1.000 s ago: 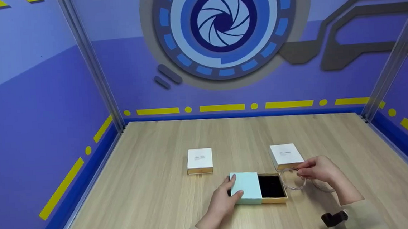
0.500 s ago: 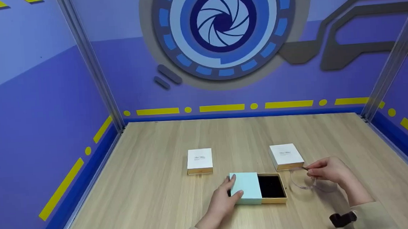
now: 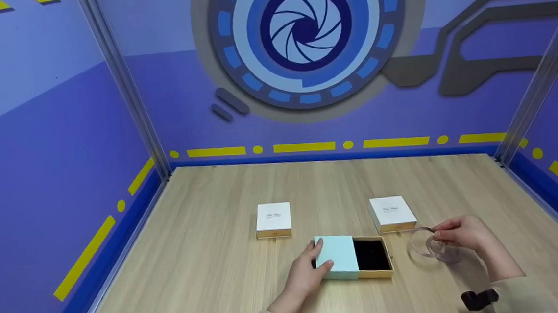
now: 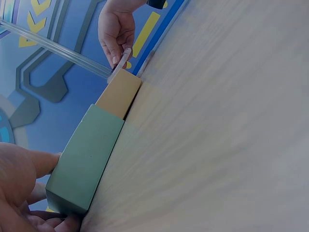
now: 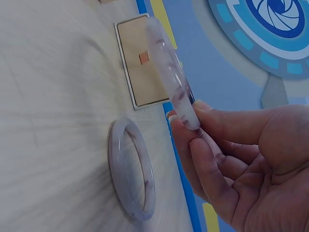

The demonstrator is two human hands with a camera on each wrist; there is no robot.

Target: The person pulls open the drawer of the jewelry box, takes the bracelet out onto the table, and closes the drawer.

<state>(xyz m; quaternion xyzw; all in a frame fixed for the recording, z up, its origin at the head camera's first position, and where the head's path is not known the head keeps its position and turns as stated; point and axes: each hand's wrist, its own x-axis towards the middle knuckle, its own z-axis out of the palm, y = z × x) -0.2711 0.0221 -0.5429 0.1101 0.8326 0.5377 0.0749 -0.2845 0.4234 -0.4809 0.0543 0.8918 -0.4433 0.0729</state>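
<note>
My left hand (image 3: 303, 276) grips the closed end of a pale green-blue jewelry box (image 3: 337, 256), thumb and fingers at its sides in the left wrist view. The box's drawer (image 3: 374, 255), lined in black, is slid partway out to the right, with no bangle in the part that shows. To the right of it, my right hand (image 3: 469, 237) pinches a translucent, purple-flecked bangle (image 5: 166, 65) between thumb and fingers, held up off the table. A second, similar bangle (image 5: 115, 162) lies on the table below that hand.
Two white boxes with gold-coloured sides lie behind the jewelry box: one white box (image 3: 273, 218) to the left, another white box (image 3: 392, 211) to the right, close to the held bangle. Blue-purple panels (image 3: 326, 128) wall the wooden table (image 3: 207, 259) at back and sides.
My right hand has moved right with the bangle, away from the drawer and over the lying bangle. The left hand and the jewelry box have stayed in place.
</note>
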